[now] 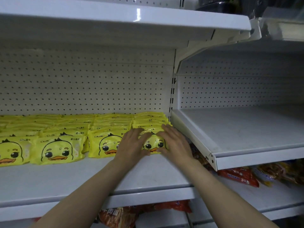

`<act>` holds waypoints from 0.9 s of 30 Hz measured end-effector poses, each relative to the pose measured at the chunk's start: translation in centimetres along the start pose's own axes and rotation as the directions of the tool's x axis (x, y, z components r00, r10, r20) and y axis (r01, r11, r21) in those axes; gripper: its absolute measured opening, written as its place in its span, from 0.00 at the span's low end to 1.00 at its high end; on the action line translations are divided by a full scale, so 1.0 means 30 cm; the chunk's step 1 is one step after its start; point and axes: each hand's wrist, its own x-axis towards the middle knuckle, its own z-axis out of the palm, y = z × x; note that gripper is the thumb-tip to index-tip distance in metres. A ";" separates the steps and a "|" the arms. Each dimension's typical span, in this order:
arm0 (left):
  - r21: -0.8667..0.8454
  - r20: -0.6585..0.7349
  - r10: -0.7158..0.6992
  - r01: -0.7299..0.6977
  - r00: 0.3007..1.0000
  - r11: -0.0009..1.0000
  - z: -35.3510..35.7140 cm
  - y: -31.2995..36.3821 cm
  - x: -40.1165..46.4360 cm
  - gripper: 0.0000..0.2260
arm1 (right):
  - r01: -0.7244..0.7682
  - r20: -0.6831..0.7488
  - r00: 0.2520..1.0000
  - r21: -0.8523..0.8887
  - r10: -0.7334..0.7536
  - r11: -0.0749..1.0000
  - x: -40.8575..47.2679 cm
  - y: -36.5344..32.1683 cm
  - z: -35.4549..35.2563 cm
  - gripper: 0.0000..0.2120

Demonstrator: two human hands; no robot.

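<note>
Step in hand: squaring up the front duck pack (153, 144) at the end of the row on the white shelf (148, 175). Left hand (131, 145) is gripping the duck pack's left edge, fingers curling over the top and thumb at the bottom. Right hand (174, 142) is lying against the pack's right side with fingers fairly straight, pressing rather than clenching; some blur there. The duck pack is sitting between the two palms, touching both, standing upright and facing out. Neighbour pack (105, 145) is just beyond the back of the left hand, partly covered by it. Rear stack (151, 120) is lying just past the right fingertips (164, 126).

To do it well, probably:
- keeping both palms level so the soft pack isn't buckling
- nudging it in line with the neighbour pack's front face
- keeping the left knuckles from tipping that neighbour
- easing off both sides together

Red snack bags (238, 176) are lying below the right wrist, well apart.
</note>
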 end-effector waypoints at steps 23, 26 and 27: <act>0.106 -0.044 0.061 -0.056 0.997 0.993 0.041 -0.013 0.025 0.36 | 0.044 0.022 0.999 -0.014 -0.044 0.999 0.003 0.008 0.014 0.30; 0.129 -0.058 0.070 -0.062 0.996 0.990 0.040 -0.017 0.036 0.36 | 0.022 0.017 1.000 -0.019 -0.022 1.000 0.013 0.004 0.020 0.30; 0.130 -0.059 0.069 -0.060 0.996 0.990 0.039 -0.017 0.041 0.36 | 0.014 0.012 1.000 -0.017 -0.014 1.000 0.019 0.001 0.023 0.30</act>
